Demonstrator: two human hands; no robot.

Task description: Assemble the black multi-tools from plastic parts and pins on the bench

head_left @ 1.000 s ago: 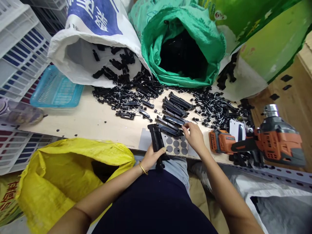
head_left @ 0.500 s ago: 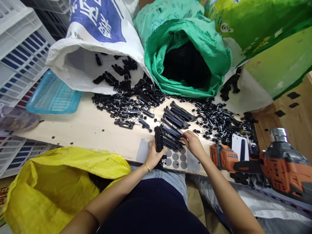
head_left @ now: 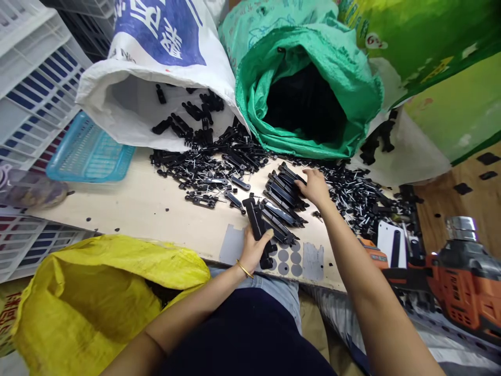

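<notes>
Inside the closed grip of the left hand (head_left: 253,251) is a long black bracket (head_left: 256,219), clasped between fingers and thumb; its far end projects beyond the fingers and its near end pokes out past the thumb, tilted. Just to the right of that bracket, between the two hands, lies a slanting row of black parts (head_left: 282,197), set side by side. At the far right end of this row is the right hand (head_left: 318,189), its fingers and thumb bent over the ends of the farthest parts; whether they pinch one cannot be told. Just right of the right-hand fingers spreads a pile of pins (head_left: 350,190). Beyond the left fingers, farther from the body, is a heap of loose black pieces (head_left: 230,151). Near the left thumb, on its right, a sheet of grey discs (head_left: 296,258) lies on the worktop (head_left: 156,198).
</notes>
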